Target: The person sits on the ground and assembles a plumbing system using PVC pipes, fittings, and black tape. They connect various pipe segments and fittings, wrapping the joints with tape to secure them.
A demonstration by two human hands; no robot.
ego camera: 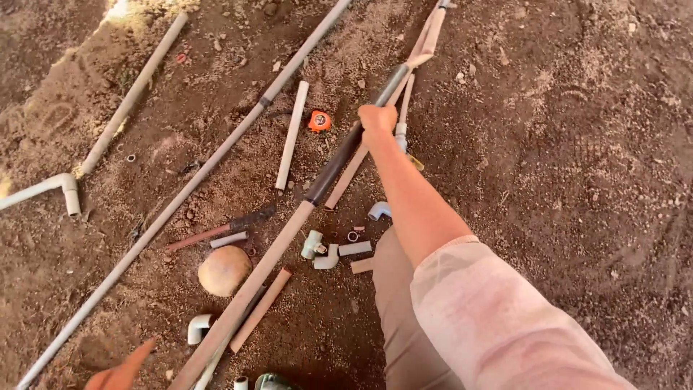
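right hand (377, 118) grip around long pipe (289, 224)

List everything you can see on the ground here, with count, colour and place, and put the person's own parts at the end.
Long plastic pipes: several, whitish-grey, lying diagonally across the dirt.
Dark-sleeved long pipe: one, tan with a dark section, centre, gripped.
Short pipe offcut: one, white, upper centre.
Round tape measure: one, orange, beside the offcut.
Elbow fittings: several, white, centre and bottom.
Round ball-like object: one, tan, lower centre.
Bare dirt ground: reddish-brown, everywhere.
Right hand: fingers closed around the dark-sleeved pipe; pale sleeve below.
Left hand: bottom left edge, only fingers showing.
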